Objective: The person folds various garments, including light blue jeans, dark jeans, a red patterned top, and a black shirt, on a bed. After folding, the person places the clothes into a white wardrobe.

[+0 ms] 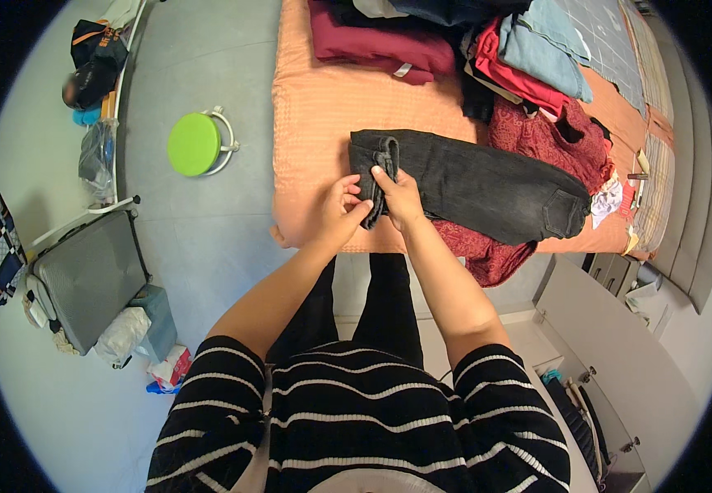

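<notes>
A pair of black jeans point(487, 181), folded lengthwise, lies across the near part of a bed with an orange cover point(311, 99). Its waist end with a back pocket points right, and the leg ends are at the left. My right hand point(401, 197) grips the turned-up leg end, thumb on top and fingers curled round the fabric. At the left edge of the same end, my left hand point(346, 207) pinches the cloth between thumb and fingers. Under the jeans, a red patterned garment point(487, 255) hangs over the bed's front edge.
Folded maroon clothing point(380, 45) and a pile with light blue denim point(541, 49) lie at the bed's far side. A green round stool point(194, 144) stands left of the bed. A grey suitcase point(93, 279) stands by the left wall. An open cabinet door point(610, 345) is at the lower right.
</notes>
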The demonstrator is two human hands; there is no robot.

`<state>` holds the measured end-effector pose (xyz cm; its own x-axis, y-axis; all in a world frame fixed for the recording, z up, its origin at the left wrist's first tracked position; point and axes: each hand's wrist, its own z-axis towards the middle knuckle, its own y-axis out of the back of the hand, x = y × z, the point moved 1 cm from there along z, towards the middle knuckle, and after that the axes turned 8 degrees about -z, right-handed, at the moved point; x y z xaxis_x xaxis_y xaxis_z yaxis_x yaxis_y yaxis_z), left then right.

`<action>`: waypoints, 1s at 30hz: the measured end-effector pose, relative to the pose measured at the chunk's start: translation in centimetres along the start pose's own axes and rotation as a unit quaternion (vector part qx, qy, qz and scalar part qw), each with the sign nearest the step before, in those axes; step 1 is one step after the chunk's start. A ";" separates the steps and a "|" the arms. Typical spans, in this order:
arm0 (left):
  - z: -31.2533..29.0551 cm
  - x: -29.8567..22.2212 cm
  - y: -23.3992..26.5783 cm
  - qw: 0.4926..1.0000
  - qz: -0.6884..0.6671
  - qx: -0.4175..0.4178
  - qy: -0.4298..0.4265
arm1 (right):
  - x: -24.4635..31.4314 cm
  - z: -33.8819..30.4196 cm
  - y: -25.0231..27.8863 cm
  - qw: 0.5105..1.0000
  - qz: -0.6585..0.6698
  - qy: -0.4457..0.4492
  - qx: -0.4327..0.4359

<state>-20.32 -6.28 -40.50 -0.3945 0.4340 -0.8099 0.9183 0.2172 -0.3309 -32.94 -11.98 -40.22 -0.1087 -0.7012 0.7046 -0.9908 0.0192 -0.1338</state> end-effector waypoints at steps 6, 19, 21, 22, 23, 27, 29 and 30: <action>0.1 1.2 -0.9 0.978 0.201 0.055 -0.017 | 1.1 -3.0 1.8 0.981 0.173 -0.079 0.049; -4.1 -3.9 -2.9 0.938 0.319 0.076 -0.109 | 1.3 -8.5 3.1 0.958 0.273 -0.081 -0.035; -4.9 -3.9 -2.0 0.959 0.250 0.059 -0.121 | 1.3 -10.3 4.0 0.952 0.296 -0.056 -0.051; -4.9 -3.4 -0.7 0.977 0.206 0.034 -0.037 | 1.6 -11.3 4.9 0.955 0.294 -0.032 -0.036; -5.7 -4.7 -1.3 0.990 0.136 0.029 0.010 | 1.1 -12.1 6.0 0.968 0.246 0.008 -0.049; -8.7 -7.9 -3.1 0.995 -0.007 0.056 0.088 | 2.7 -17.9 6.5 0.983 0.145 0.092 -0.072; -9.4 -7.3 -3.4 0.991 0.052 0.125 0.022 | 2.3 -19.8 7.0 0.982 0.144 0.100 -0.072; -9.8 -7.3 -3.8 0.986 0.061 0.154 0.014 | 2.2 -20.5 7.0 0.978 0.162 0.104 -0.080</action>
<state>-21.26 -1.74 -28.54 -0.2766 0.4650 -0.8410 0.9239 -0.1122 -0.3659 -41.73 1.21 -25.34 -0.4162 -0.4797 0.7725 -0.8998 0.3395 -0.2740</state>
